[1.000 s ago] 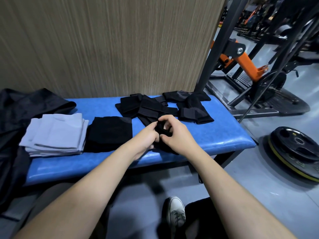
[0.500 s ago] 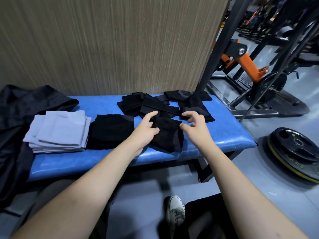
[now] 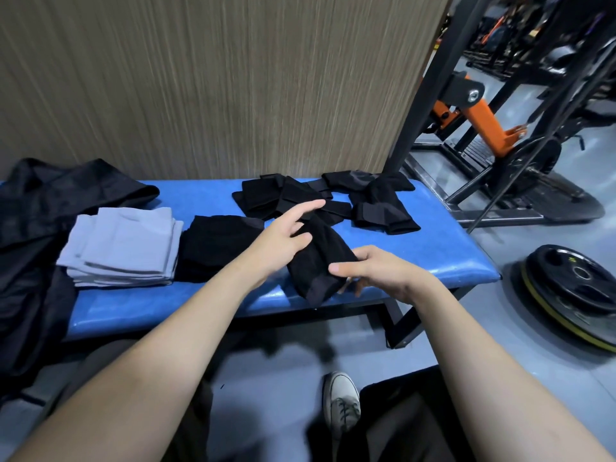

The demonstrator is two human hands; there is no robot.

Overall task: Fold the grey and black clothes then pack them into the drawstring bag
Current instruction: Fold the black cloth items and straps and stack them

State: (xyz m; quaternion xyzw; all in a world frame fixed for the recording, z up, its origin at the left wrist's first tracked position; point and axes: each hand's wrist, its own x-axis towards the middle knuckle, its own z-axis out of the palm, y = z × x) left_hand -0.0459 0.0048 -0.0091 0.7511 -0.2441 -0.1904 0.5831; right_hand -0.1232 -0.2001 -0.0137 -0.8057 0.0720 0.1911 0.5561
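Observation:
On the blue bench (image 3: 206, 295), a folded black cloth (image 3: 316, 258) lies tilted near the front edge. My right hand (image 3: 373, 271) pinches its near end, thumb on top and fingers curled beneath. My left hand (image 3: 286, 235) rests on its far end with fingers straight. To the left lie a stack of folded black clothes (image 3: 216, 248) and a stack of folded grey clothes (image 3: 123, 248). A loose pile of black clothes (image 3: 320, 201) lies behind the hands. The black drawstring bag (image 3: 50, 208) lies crumpled at the far left.
A wood-grain wall (image 3: 216, 78) stands right behind the bench. A black and orange gym machine (image 3: 483, 128) is at the right, with a black weight plate (image 3: 580, 288) on the floor. My white shoe (image 3: 341, 398) is below the bench.
The black cloth has turned and shifted toward the front edge. My right hand moved down to pinch its near end; my left hand stayed at its far end with fingers spread.

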